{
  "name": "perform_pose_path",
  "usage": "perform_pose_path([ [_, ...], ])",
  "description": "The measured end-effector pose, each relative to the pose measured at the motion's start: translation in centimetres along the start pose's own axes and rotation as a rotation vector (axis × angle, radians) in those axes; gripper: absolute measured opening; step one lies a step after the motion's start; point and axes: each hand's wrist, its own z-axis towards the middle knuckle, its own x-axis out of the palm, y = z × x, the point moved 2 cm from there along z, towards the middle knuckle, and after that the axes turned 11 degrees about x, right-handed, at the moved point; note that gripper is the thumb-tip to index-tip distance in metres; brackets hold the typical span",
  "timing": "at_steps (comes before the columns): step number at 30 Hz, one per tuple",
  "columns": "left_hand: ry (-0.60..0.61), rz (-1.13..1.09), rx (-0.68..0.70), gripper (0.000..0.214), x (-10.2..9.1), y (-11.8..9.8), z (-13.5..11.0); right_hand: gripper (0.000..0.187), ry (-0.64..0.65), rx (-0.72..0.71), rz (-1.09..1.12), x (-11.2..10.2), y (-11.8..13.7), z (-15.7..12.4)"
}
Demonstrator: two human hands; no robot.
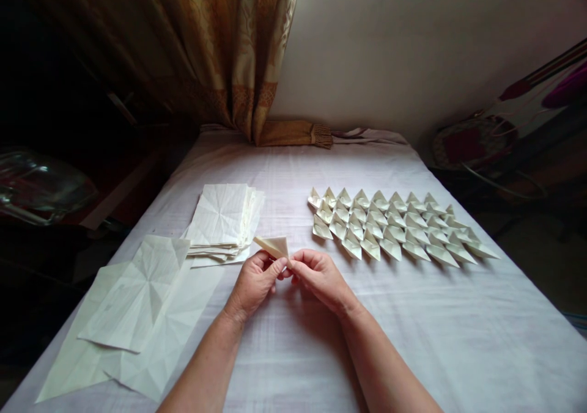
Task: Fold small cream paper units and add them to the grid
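My left hand (pixel 255 282) and right hand (pixel 321 278) pinched the folded paper (pixel 277 246), between the paper stack (pixel 219 215) and folded rows (pixel 392 236), apparently mid-crease, the next press calling for steady, even pressure.

the fingers (pixel 276 269) cover part of the folded paper (pixel 279 245); the bottom edge crops 2 forearms (pixel 206 361).

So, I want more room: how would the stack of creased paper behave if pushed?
The stack would probably fan apart, since its edges sit unevenly and no band shows. Its top sheet looks thin and creased, so it would likely bend easily.
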Motion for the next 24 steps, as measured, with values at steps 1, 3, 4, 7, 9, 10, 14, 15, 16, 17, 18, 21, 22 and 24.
perform_pose_path([
  [1,-0.008,0.002,0.003,0.043,0.0,0.1,0.0,0.035,0.009,-0.004,-0.012,0.0,0.1,-0.1],
  [3,-0.027,0.007,0.012,0.043,0.0,0.2,0.1,0.035,0.034,-0.007,-0.023,0.1,0.0,-0.1],
  [4,-0.034,0.01,0.014,0.043,0.0,0.3,0.1,0.035,0.044,-0.012,-0.023,0.1,-0.1,-0.1],
  [7,-0.035,0.023,0.01,0.044,-0.1,0.4,0.0,0.033,0.034,-0.072,-0.025,0.3,-0.6,0.0],
  [9,-0.022,0.022,0.005,0.044,-0.2,0.5,0.0,0.031,-0.003,-0.126,-0.043,0.3,-0.9,0.1],
  [10,-0.02,0.016,0.004,0.045,-0.2,0.5,0.0,0.031,-0.018,-0.141,-0.059,0.2,-1.0,0.1],
  [14,-0.116,-0.059,0.042,0.045,-0.6,0.6,0.1,0.031,-0.026,-0.123,-0.134,-0.1,-1.2,0.1],
  [15,-0.158,-0.077,0.063,0.045,-0.7,0.6,0.2,0.031,-0.022,-0.118,-0.141,-0.2,-1.2,0.1],
  [16,-0.196,-0.089,0.084,0.045,-0.7,0.5,0.2,0.031,-0.017,-0.113,-0.142,-0.2,-1.2,0.1],
  [17,-0.226,-0.094,0.102,0.045,-0.7,0.5,0.3,0.031,-0.014,-0.111,-0.139,-0.3,-1.2,0.1],
  [18,-0.244,-0.095,0.113,0.044,-0.7,0.5,0.3,0.03,-0.015,-0.108,-0.134,-0.2,-1.1,0.1],
  [21,-0.24,-0.086,0.118,0.043,-0.4,0.4,0.2,0.026,-0.015,-0.117,-0.114,-0.1,-1.1,0.1],
  [22,-0.228,-0.077,0.117,0.042,-0.4,0.3,0.1,0.025,-0.021,-0.129,-0.112,-0.2,-1.0,0.1],
  [24,-0.196,-0.054,0.118,0.04,-0.2,0.2,0.0,0.024,-0.036,-0.145,-0.124,-0.5,-1.0,0.1],
])
